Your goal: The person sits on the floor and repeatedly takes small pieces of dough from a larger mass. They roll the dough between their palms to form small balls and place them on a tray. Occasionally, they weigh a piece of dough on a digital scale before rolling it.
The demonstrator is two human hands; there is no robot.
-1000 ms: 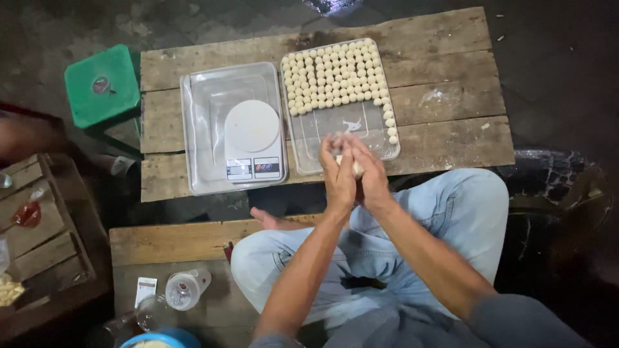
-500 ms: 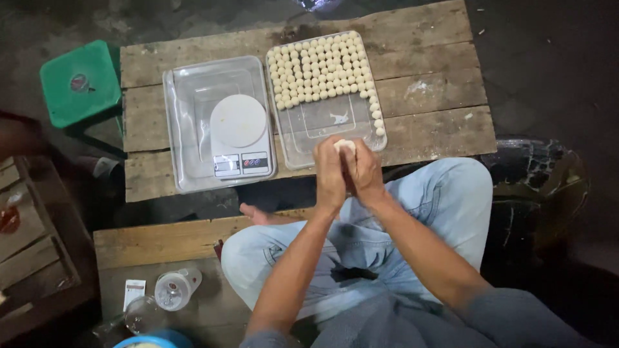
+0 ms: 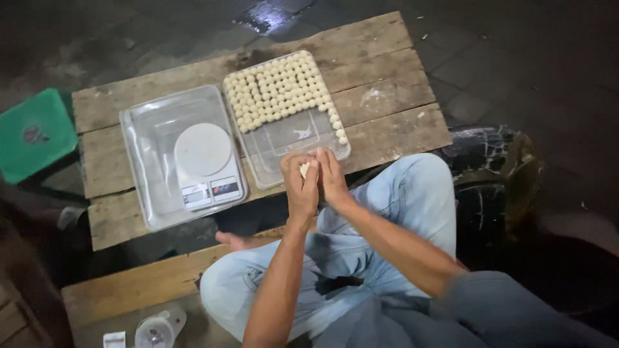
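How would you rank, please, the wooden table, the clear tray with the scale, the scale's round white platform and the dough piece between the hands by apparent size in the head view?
1. wooden table
2. clear tray
3. round white platform
4. dough piece, mostly hidden between the left hand and right hand

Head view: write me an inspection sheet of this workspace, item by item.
Surface: low wooden plank table, weathered, with pale smears.
Job's things: small pale dough piece pressed between the palms; clear tray with rows of pale dough balls filling its far part, the near part bare; second clear tray holding a white kitchen scale.
Clutter: clear plastic cup on a lower wooden board.
Grippers: left hand and right hand closed together around the dough, above the tray's near edge.
Cables: nothing seen.
Surroundings: green stool to the left, dark paved floor, dark worn tyre-like object by the right knee.
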